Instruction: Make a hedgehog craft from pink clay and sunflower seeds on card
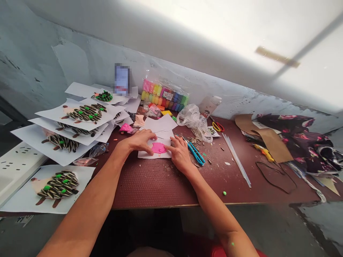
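Note:
A flat patch of pink modelling clay point(158, 147) lies on a white sheet of paper point(146, 155) near the middle of the table. My left hand point(142, 142) arches over the sheet's left side, thumb and fingers apart, with the thumb by the clay's left edge. From the right, my right hand point(180, 152) rests on the paper, fingers spread, one fingertip touching the clay's right edge. More white paper point(158, 125) lies just behind. Beside my right hand are a blue cutter point(196, 153) and loose sunflower seeds point(197, 141).
Hedgehog pictures made with seeds point(85, 113) are stacked at left, near a white power strip point(18, 166). A pack of coloured clay point(164, 95) leans at the back. Rightward lie yellow-red scissors point(218, 126), glue sticks point(237, 160), a glue gun point(264, 152) and dark floral cloth point(297, 142).

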The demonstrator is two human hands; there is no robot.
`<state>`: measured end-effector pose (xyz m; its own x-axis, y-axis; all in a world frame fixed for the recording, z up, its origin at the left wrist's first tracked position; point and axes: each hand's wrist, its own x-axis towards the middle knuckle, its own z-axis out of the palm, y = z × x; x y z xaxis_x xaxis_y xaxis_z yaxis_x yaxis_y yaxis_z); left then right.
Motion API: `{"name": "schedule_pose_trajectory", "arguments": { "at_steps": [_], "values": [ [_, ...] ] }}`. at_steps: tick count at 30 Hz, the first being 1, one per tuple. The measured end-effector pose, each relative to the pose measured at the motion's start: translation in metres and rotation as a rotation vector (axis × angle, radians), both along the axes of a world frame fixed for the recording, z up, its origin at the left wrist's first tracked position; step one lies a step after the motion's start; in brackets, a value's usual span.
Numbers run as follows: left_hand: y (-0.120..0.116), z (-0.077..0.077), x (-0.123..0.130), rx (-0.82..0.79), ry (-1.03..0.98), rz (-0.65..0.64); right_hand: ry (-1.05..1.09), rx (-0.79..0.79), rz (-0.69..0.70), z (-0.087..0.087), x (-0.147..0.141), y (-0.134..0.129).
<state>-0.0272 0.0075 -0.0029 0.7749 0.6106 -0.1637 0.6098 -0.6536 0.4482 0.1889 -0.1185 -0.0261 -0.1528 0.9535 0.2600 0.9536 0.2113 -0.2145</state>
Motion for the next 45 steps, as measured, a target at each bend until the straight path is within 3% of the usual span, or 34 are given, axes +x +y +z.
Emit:
{"name": "schedule_pose_trajectory", "arguments": {
  "at_steps": [6,12,19,25,31,37,45],
  "values": [
    [0.000,0.001,0.000,0.001,-0.004,0.004,0.215,0.117,-0.039,-0.003,0.006,0.004],
    [0.001,-0.001,-0.001,-0.004,-0.008,0.001,0.060,0.079,0.089,0.001,0.006,-0.008],
    [-0.001,0.000,0.001,-0.002,0.014,0.018,-0.102,0.007,0.118,0.006,0.001,-0.016],
    [0.000,0.000,0.000,-0.004,0.020,0.004,-0.077,0.041,0.136,0.004,-0.002,-0.016],
    [-0.003,0.004,0.000,-0.018,0.028,0.013,-0.055,0.103,0.023,0.001,0.000,-0.016],
    [-0.004,0.008,0.001,-0.024,0.055,0.005,-0.118,0.041,0.064,0.001,0.001,-0.015],
    [-0.005,0.009,0.001,-0.026,0.067,0.008,-0.071,0.112,0.073,-0.001,0.000,-0.016]
  ]
}}
